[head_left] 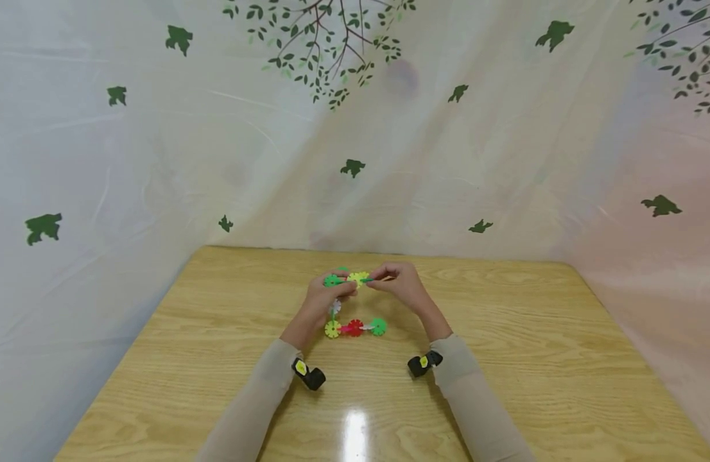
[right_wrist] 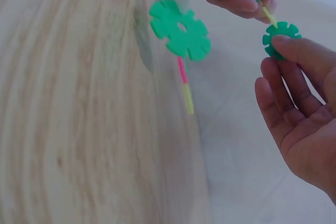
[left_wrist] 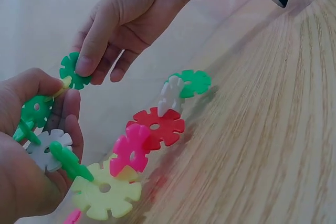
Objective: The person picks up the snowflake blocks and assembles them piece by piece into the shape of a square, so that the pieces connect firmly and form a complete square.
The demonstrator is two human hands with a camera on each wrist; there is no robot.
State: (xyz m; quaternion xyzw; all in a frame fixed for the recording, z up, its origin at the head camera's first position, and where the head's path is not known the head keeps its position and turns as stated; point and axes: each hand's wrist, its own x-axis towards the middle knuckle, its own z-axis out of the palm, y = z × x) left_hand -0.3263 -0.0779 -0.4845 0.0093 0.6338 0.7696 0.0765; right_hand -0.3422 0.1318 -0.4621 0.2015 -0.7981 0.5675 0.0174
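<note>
My left hand (head_left: 325, 296) grips a chain of interlocking snowflake discs, thumb and fingers pinching a yellow disc (head_left: 357, 277). My right hand (head_left: 405, 285) pinches a green disc (left_wrist: 72, 68) between thumb and fingertips, its edge meeting the yellow one. Within the left hand's curl sit another green disc (left_wrist: 38, 109) and a whitish disc (left_wrist: 43, 156). From there the chain runs through a pale yellow disc (left_wrist: 105, 203), a pink disc (left_wrist: 128, 148), a red disc (left_wrist: 167, 129) and a white disc (left_wrist: 170, 98) to a green end disc (left_wrist: 197, 83).
The wooden table (head_left: 534, 340) spreads under both arms. Behind its far edge hangs a pale cloth (head_left: 285, 192) printed with leaves and branches. Beyond the green end disc, a pink and yellow piece (right_wrist: 188, 95) shows edge-on in the right wrist view.
</note>
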